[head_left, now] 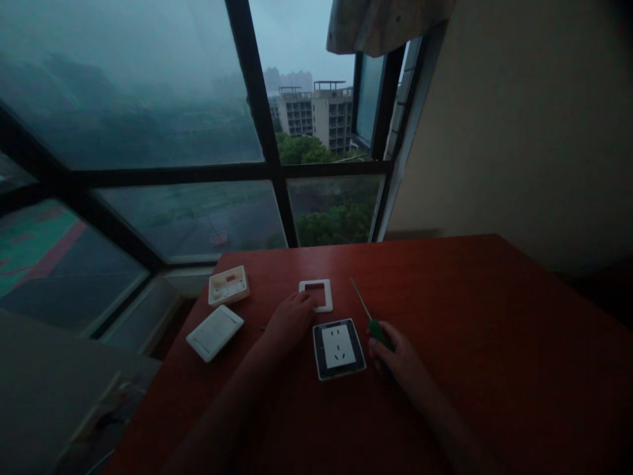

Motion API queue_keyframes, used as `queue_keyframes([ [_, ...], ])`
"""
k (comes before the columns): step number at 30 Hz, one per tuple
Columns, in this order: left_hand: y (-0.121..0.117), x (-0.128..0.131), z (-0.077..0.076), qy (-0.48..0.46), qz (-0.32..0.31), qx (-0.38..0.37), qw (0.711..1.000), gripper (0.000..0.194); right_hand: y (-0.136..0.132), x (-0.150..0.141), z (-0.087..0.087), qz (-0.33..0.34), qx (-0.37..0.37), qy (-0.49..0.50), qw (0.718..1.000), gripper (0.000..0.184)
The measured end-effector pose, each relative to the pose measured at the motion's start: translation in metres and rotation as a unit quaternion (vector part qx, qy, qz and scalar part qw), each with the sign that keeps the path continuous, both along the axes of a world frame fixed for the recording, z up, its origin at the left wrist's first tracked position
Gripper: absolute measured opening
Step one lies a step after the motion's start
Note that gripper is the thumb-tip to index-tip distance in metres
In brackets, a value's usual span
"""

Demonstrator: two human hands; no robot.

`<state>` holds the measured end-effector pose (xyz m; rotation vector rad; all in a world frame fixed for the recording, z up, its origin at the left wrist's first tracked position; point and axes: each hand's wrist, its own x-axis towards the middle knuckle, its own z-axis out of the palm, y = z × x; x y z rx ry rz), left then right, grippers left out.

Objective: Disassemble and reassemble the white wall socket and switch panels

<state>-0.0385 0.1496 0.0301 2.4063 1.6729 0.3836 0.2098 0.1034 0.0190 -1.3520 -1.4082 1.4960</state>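
A large window (173, 174) is dimly lighting a red-brown table (469, 297). Near its middle, a square socket unit (339, 348) is lying face up between two hands, its white slotted centre being bordered by a dark surround and a pale rim. It is probably light, stiff and smooth, best being lifted by opposite side edges. On the left, an open cream box (230, 298) is sitting beside a blank white plate (215, 332). Just beyond the socket unit, a thin white frame (328, 296) is lying flat, its left side being touched by the left hand (291, 318); whether it is being pinched cannot be told. It is likely slippery and slightly brittle, best being held by its outer edges. A green-handled screwdriver (380, 332) is being held by closed fingers of the right hand (403, 361), its slim metal shaft pointing towards the window.
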Motion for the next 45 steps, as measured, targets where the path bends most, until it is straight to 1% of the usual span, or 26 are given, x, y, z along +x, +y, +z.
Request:
queue_keyframes([
  [4,-0.010,-0.004,0.010,-0.013,0.014,0.015,1.000,0.024,0.000,0.000,-0.001,0.002,0.006,0.001,1.000,0.028],
  [7,-0.027,-0.001,0.021,-0.040,0.010,0.019,0.999,0.022,0.000,0.000,0.000,0.003,0.013,-0.003,1.000,0.028],
  [9,-0.043,0.006,0.028,-0.070,-0.003,0.004,0.998,0.017,0.000,0.000,0.002,0.003,0.014,-0.007,1.000,0.027],
  [11,-0.060,0.016,0.033,-0.088,-0.008,-0.012,0.996,0.016,0.000,0.001,0.003,0.002,0.014,-0.011,1.000,0.027],
  [14,-0.082,0.034,0.036,-0.075,-0.013,-0.023,0.997,0.015,0.000,0.000,0.003,0.001,0.017,-0.016,1.000,0.026],
  [16,-0.091,0.043,0.034,-0.062,-0.022,-0.028,0.997,0.016,0.000,0.000,0.002,0.002,0.018,-0.018,1.000,0.026],
  [18,-0.096,0.050,0.030,-0.055,-0.017,-0.033,0.998,0.016,0.000,0.000,0.000,0.003,0.019,-0.019,1.000,0.027],
  [21,-0.099,0.055,0.023,-0.052,0.005,-0.033,0.998,0.019,0.000,0.000,-0.001,0.007,0.022,-0.021,1.000,0.026],
  [23,-0.101,0.056,0.020,-0.054,0.009,-0.027,0.998,0.020,0.000,0.001,0.000,0.009,0.024,-0.023,0.999,0.025],
  [27,-0.103,0.050,0.017,-0.096,0.014,0.008,0.995,0.023,-0.001,0.001,0.001,0.010,0.028,-0.032,0.999,0.025],
  [28,-0.103,0.047,0.016,-0.107,0.023,0.017,0.994,0.028,-0.002,0.001,0.002,0.009,0.027,-0.037,0.999,0.026],
  [30,-0.101,0.040,0.014,-0.123,0.045,0.022,0.991,0.044,-0.002,0.000,0.003,0.009,0.035,-0.052,0.998,0.029],
  [32,-0.098,0.032,0.010,-0.143,0.052,0.007,0.988,0.062,-0.002,-0.002,0.005,0.006,0.056,-0.069,0.996,0.032],
  [34,-0.093,0.025,0.005,-0.175,0.046,-0.021,0.983,0.073,-0.003,-0.003,0.007,0.007,0.078,-0.084,0.993,0.037],
  [38,-0.089,0.021,-0.004,-0.223,0.042,-0.067,0.972,0.077,-0.003,-0.004,0.005,0.029,0.087,-0.105,0.990,0.046],
  [41,-0.089,0.022,-0.007,-0.235,0.048,-0.069,0.968,0.076,-0.003,-0.004,0.002,0.044,0.094,-0.104,0.989,0.047],
  [45,-0.090,0.023,-0.009,-0.244,0.049,-0.067,0.966,0.077,-0.003,-0.004,0.000,0.046,0.096,-0.114,0.988,0.047],
])
